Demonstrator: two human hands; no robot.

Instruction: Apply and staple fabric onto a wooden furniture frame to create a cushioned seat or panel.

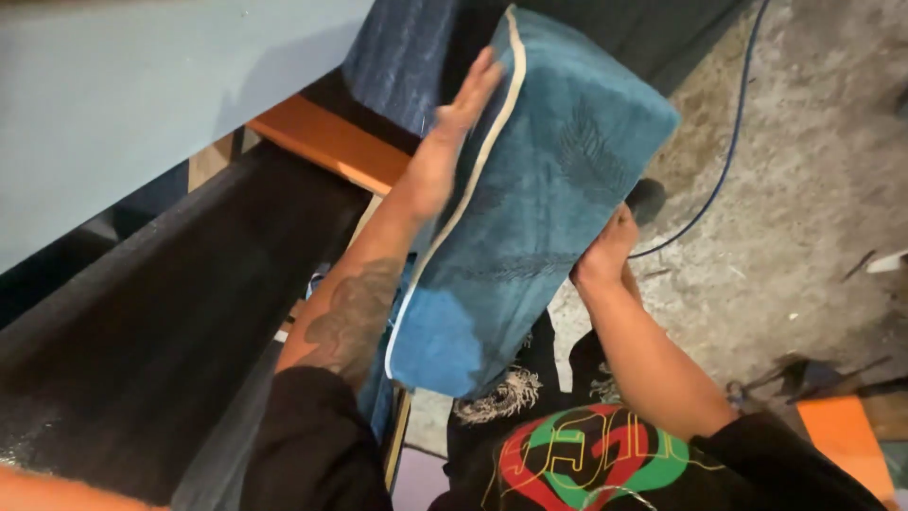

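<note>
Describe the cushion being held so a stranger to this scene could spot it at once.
Start at the grey concrete floor on the right, with its thin blue cable. Left of that, mid-frame, the left hand and right hand hold a block-shaped teal velvet cushion. Its cream piping and faint leaf pattern set it apart from the darker blue fabric behind.

One teal cushion [539,208] with a pale piped edge, and two bare hands on it: the left hand [445,142] and the right hand [605,251]. One blue cable [728,151] trails across the floor beyond the right grip. One orange wooden rail [331,142] runs just beside the left grip.
</note>
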